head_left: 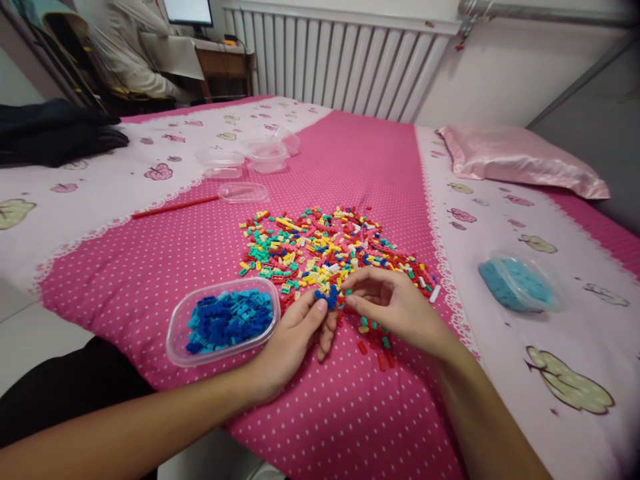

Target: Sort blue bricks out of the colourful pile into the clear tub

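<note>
Several small dark blue toy bricks (327, 296) rest in my left hand (305, 323), pinned under the thumb against curled fingers. Close beside them on the right, my right hand (387, 300) has its thumb and forefinger drawn together. What those fingertips hold, if anything, is too small to make out. Under and beyond both hands spreads a loose pile of mixed toy bricks (320, 247) in red, yellow, green, white, pink and blue. Left of my left hand stands a clear plastic tub (173, 337), open on top, with dark and light blue bricks inside.
A tub of light blue bricks (520, 283) sits at right on the pink bedspread (370, 160). Farther back are clear containers (265, 155), a clear lid (243, 193) and a red stick (175, 207). A pillow (520, 161) lies at right, dark cloth (55, 130) at left.
</note>
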Motion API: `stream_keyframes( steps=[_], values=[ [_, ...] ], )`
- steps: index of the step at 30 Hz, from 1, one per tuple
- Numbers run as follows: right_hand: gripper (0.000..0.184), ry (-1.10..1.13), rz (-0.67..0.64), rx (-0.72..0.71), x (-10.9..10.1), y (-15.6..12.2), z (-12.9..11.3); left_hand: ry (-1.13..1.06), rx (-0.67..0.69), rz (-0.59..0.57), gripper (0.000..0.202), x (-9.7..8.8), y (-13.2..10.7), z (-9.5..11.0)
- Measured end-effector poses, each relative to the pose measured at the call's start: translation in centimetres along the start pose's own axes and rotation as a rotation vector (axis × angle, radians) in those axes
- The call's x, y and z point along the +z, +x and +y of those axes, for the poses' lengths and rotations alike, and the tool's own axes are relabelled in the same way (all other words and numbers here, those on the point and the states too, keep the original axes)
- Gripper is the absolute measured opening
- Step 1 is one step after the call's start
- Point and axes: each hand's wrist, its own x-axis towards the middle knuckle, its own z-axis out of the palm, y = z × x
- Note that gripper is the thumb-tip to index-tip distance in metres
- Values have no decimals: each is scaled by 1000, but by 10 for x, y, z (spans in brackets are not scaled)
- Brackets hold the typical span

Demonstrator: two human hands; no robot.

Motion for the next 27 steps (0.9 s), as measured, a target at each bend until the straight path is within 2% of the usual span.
stream_keyframes(
  steps=[5, 9, 17, 27],
  values=[
    [16, 39, 40, -50, 0, 1, 0, -5, -16, 14, 27, -2, 1, -3],
    [18, 77, 71, -1, 1, 2, 0, 29, -20, 21, 26, -2, 2, -3],
    [10, 50, -6, 21, 4, 0, -6, 182, 26, -8, 29, 2, -3, 3],
    [15, 67, -26, 14, 7, -1, -6, 232, 73, -23, 24, 3, -4, 6]
  ],
)
